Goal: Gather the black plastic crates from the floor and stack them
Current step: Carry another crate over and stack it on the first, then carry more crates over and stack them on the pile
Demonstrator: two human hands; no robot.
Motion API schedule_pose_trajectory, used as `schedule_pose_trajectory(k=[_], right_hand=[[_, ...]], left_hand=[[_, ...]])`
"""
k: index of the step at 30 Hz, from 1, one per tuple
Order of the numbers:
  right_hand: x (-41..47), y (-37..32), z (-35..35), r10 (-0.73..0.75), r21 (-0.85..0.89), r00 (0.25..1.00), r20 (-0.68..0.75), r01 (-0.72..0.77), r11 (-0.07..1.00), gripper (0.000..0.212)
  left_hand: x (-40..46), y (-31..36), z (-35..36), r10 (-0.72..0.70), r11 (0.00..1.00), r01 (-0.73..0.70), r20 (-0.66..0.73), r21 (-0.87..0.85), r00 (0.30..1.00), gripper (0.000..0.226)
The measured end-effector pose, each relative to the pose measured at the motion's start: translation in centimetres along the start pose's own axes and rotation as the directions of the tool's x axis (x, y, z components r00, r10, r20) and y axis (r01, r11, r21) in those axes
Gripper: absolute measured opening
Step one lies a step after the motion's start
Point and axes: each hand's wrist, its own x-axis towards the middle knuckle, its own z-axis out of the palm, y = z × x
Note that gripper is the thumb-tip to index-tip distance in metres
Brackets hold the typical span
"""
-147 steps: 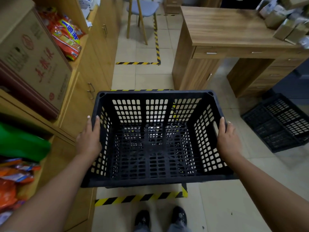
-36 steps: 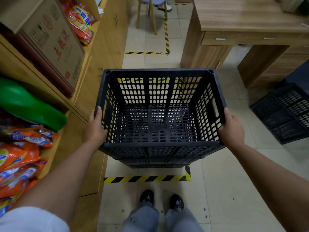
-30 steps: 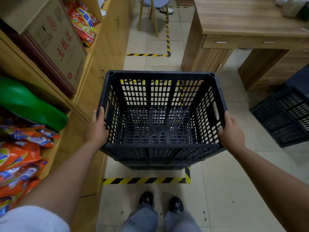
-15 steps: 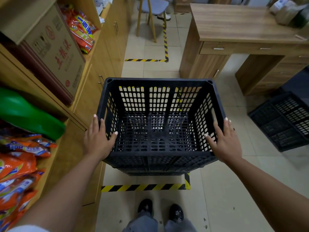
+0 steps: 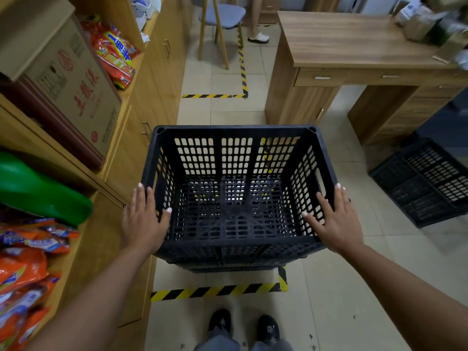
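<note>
A black perforated plastic crate [image 5: 238,245] stands upright in front of me, on top of another black crate whose edge [image 5: 235,269] shows just beneath it, inside a floor area marked with striped tape. My left hand [image 5: 144,219] lies flat with spread fingers on the crate's left rim. My right hand [image 5: 334,221] lies flat with spread fingers on its right rim. Neither hand grips the crate. A further black crate [image 5: 425,183] sits on the floor at the right.
Wooden cabinets [image 5: 141,127] with shelves of snack bags, a cardboard box [image 5: 65,82] and a green bottle [image 5: 38,191] line the left. A wooden desk [image 5: 354,46] stands at the back right, a chair [image 5: 220,19] and a person's foot [image 5: 258,38] behind. Yellow-black tape [image 5: 217,291] marks the floor.
The crate went down onto the stack. My hands let go of its sides, opened, and now rest flat on its rims.
</note>
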Motion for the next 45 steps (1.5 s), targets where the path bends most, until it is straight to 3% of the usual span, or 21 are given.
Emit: schedule_pose_trajectory(k=[10,21,31,38,45], right_hand=[[-1.1,-0.2,-0.5,-0.045,0.009,0.998,0.048,0.044,0.999,0.103],[0.5,-0.5,-0.4,-0.006,-0.069,0.998,0.067,0.011,0.998,0.094],[0.2,-2.0,-2.9,-0.03,-0.029,0.982,0.187,0.036,0.999,0.122],[-1.6,0.3,-9.1,-0.133,0.065,0.988,0.084,0.127,0.99,0.107],[-3.4,13.2,-13.7,-0.064,0.067,0.998,-0.021,0.065,0.996,0.076]], left_hand=[[-0.4,0.0,-0.1,0.06,0.997,-0.062,0.039,0.047,0.997,0.079],[1.4,0.0,0.3,0.059,0.998,-0.059,-0.004,-0.001,0.998,0.072],[1.5,1.6,-2.0,0.065,0.988,-0.084,0.15,0.126,0.987,0.08],[1.6,11.0,-6.4,0.256,0.956,-0.27,0.12,0.115,0.959,0.074],[-0.9,28.3,-8.7,0.513,0.852,-0.508,-0.009,0.129,0.858,0.065]])
